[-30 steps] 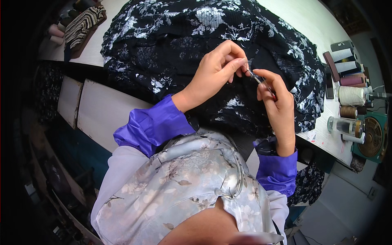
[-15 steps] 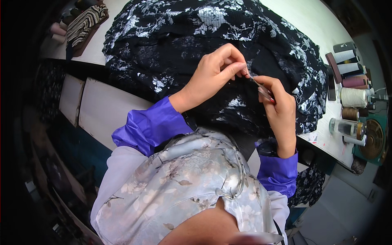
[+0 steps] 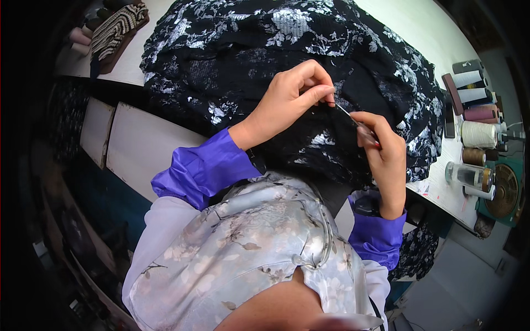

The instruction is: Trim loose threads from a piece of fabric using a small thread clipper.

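Note:
Over a large heap of black fabric with a silvery floral print, both my hands work close together. My left hand is closed in a pinch, thumb against forefinger. A tiny dark bit shows below those fingertips, too small to name; it may be thread or cloth. Gripped in my right hand is a slim pointed metal tool, with a bit of red showing near the palm. Its thin tip reaches up and left, just short of my left fingertips. My fingers hide most of the tool's handle.
Along the right side of the white table stand several thread cones, a clear jar, a dark phone-like slab and a green fan. Striped knitwear and more cones sit at the far left.
My right hand has drawn slightly down and right with the metal tool, so its tip is farther from my left fingertips. My left hand has barely moved and keeps its pinch.

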Action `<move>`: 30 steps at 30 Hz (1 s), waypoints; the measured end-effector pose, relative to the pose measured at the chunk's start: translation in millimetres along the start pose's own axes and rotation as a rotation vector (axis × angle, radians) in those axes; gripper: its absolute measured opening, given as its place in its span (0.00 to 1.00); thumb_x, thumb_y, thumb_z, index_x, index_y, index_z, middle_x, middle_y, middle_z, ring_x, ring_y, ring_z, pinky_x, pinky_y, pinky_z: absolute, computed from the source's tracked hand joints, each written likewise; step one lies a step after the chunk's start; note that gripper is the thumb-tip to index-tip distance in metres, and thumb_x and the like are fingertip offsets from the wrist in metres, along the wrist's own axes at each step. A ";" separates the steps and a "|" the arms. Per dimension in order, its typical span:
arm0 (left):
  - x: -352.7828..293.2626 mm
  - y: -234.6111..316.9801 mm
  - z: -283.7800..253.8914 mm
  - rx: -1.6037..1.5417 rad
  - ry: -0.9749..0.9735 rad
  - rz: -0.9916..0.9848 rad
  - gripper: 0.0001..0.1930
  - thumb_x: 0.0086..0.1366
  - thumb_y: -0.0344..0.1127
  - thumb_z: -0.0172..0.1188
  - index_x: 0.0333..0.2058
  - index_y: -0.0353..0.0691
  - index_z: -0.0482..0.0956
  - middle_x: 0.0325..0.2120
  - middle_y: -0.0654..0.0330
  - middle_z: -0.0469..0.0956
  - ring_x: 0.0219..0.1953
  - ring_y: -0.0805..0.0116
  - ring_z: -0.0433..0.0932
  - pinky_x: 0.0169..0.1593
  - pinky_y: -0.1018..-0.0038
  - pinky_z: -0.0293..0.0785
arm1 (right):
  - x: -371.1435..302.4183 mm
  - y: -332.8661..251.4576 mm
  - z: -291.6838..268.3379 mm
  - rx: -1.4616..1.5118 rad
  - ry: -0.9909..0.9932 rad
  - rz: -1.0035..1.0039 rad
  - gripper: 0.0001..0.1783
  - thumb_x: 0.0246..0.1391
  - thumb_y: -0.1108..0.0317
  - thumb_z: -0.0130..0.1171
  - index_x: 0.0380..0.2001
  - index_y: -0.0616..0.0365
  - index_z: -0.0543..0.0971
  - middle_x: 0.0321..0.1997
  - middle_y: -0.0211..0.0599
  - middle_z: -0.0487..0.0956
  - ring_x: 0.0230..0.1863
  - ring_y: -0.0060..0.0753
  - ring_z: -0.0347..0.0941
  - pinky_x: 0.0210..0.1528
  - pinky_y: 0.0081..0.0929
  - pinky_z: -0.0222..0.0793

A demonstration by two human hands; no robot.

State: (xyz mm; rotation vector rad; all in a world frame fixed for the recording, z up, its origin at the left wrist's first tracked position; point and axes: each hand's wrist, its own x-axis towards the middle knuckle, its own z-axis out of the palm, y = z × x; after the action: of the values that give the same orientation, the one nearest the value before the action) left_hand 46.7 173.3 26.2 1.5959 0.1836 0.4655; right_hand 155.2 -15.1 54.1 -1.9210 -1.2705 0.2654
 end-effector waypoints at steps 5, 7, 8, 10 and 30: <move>-4.3 -5.3 1.0 0.231 -0.112 0.005 0.04 0.67 0.30 0.55 0.34 0.35 0.74 0.32 0.59 0.80 0.36 0.75 0.79 0.39 0.80 0.73 | -0.9 3.3 6.7 0.095 0.039 0.095 0.22 0.43 0.88 0.52 0.44 0.58 0.77 0.27 0.39 0.78 0.27 0.30 0.77 0.31 0.23 0.70; -5.0 -2.6 1.4 0.214 -0.138 0.048 0.04 0.67 0.30 0.55 0.34 0.35 0.74 0.32 0.59 0.80 0.36 0.75 0.80 0.39 0.80 0.74 | 3.9 2.8 17.5 -0.037 0.081 -0.025 0.22 0.43 0.86 0.55 0.43 0.56 0.77 0.30 0.41 0.80 0.31 0.38 0.79 0.32 0.28 0.72; -5.3 -1.2 0.8 0.200 -0.156 0.090 0.04 0.67 0.29 0.55 0.34 0.35 0.74 0.32 0.58 0.81 0.36 0.75 0.80 0.39 0.80 0.74 | 6.5 -0.6 19.1 -0.107 0.089 -0.084 0.22 0.43 0.85 0.56 0.43 0.55 0.77 0.31 0.42 0.80 0.32 0.41 0.79 0.33 0.30 0.72; -4.6 -0.8 1.0 0.104 -0.116 0.035 0.04 0.67 0.29 0.55 0.34 0.34 0.73 0.32 0.58 0.81 0.36 0.74 0.80 0.39 0.80 0.74 | 6.2 -2.9 15.6 -0.126 0.081 -0.105 0.21 0.42 0.85 0.56 0.42 0.55 0.77 0.32 0.41 0.80 0.32 0.42 0.79 0.33 0.31 0.73; -9.0 -4.2 -3.3 0.020 -0.048 -0.073 0.04 0.65 0.28 0.57 0.32 0.33 0.75 0.32 0.58 0.81 0.36 0.73 0.80 0.40 0.79 0.75 | -6.0 2.6 2.8 -0.034 -0.001 -0.036 0.22 0.40 0.86 0.56 0.42 0.56 0.78 0.32 0.40 0.80 0.32 0.40 0.79 0.33 0.28 0.72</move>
State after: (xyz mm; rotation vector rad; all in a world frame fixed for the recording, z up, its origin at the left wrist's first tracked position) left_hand 38.0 173.1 20.5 1.6126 0.2097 0.3694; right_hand 152.6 -19.3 48.9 -1.9246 -1.3169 0.2276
